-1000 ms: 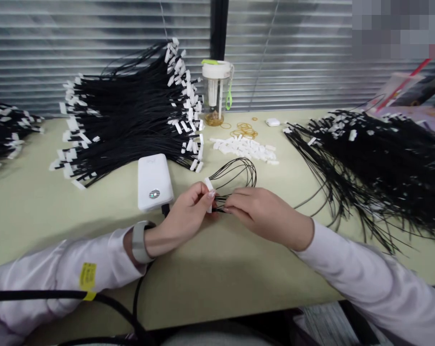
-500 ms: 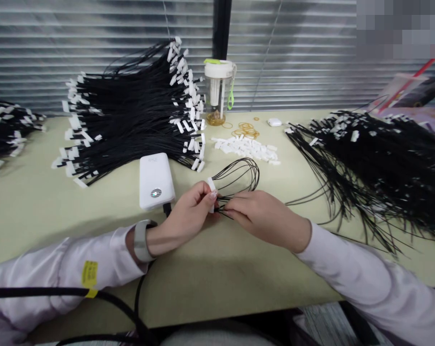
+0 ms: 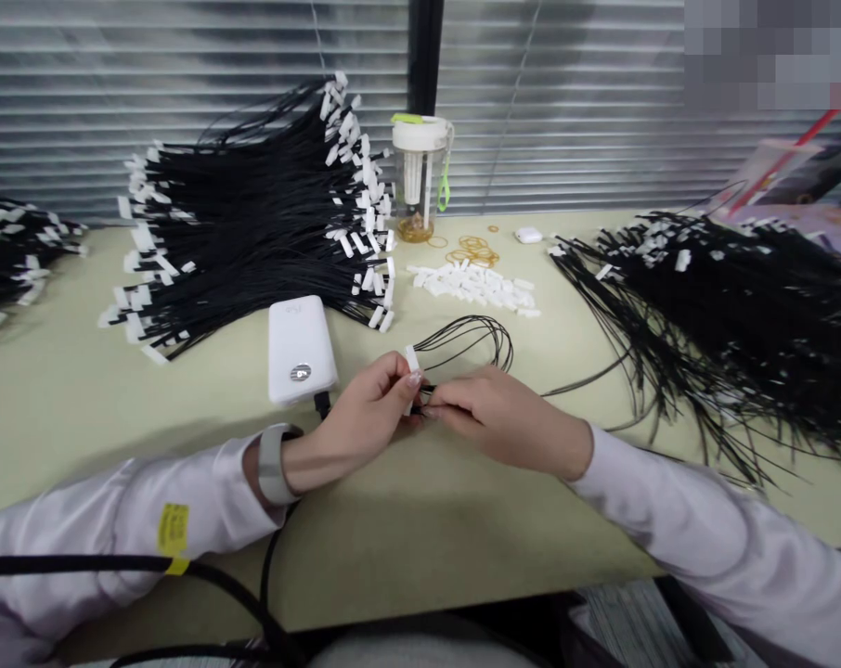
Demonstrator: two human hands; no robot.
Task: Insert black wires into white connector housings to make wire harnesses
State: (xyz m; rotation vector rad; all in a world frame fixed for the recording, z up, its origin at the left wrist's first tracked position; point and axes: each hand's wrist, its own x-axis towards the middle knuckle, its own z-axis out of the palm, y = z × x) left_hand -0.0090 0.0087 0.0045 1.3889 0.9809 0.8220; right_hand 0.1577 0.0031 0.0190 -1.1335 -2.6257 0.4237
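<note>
My left hand (image 3: 373, 404) is closed on a white plastic connector (image 3: 411, 357), pinched upright between thumb and fingers. Several thin black wires (image 3: 480, 321) run out of the connector and loop round to the right, above my right hand (image 3: 498, 416). That hand is closed too, its thumb and forefinger pinching black wires close beside the connector's lower part. The wire ends at the fingertips are partly hidden. Behind my hands lies a heap of loose white connectors (image 3: 472, 284) on the table (image 3: 420, 547).
A white power bank (image 3: 301, 348) with a cable lies left of my hands. Finished-looking wire bundles (image 3: 253, 204) stand behind it, and loose black wires (image 3: 741, 325) pile at right. A bottle (image 3: 419, 176), rubber bands (image 3: 473, 250) and a small white case (image 3: 529, 236) sit at the back.
My right hand has shifted slightly left and down, nearer the connector. The wire loop has sagged and spread a little to the right. My left hand keeps its pinch.
</note>
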